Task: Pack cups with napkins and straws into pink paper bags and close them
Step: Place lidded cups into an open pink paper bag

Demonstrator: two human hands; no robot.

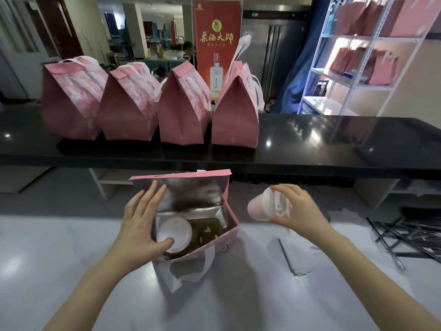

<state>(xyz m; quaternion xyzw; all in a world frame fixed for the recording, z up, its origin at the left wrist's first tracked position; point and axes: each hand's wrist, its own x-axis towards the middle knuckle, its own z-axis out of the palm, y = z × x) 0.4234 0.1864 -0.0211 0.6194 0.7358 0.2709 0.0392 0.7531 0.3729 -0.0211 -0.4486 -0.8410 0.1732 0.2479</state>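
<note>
A glossy white table (pixel 59 247) sits below a black ledge (pixel 334 144) bearing four closed pink paper bags (pixel 183 111). The left grip (pixel 140 225) rests wide on the open foil-lined pink bag (pixel 235 225); the right grip (pixel 300 211) holds a tilted pink cup (pixel 257 209), its contents blurred.

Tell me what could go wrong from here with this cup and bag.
The pink cup with a translucent lid lies tilted in the right hand, so it may leak. The left hand only presses the open foil-lined pink paper bag, which could tip. The free slot beside the white-lidded cup looks tight.
</note>
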